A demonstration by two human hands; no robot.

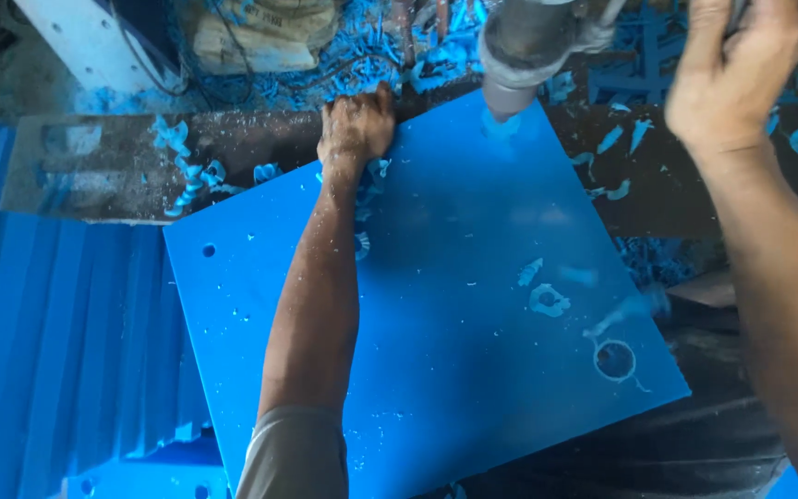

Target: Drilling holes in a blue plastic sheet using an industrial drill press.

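A large blue plastic sheet lies tilted across a dark work table. My left hand grips the sheet's far edge with curled fingers. A grey drill head presses down on the sheet's far corner, where blue shavings pile up. My right hand is raised at the top right, closed around a dark handle that is mostly out of view. A round drilled hole shows near the sheet's right edge, and a small hole sits near its left corner.
A stack of blue sheets stands on edge at the left. Curled blue shavings litter the table and the area behind the drill. A white machine frame rises at the top left.
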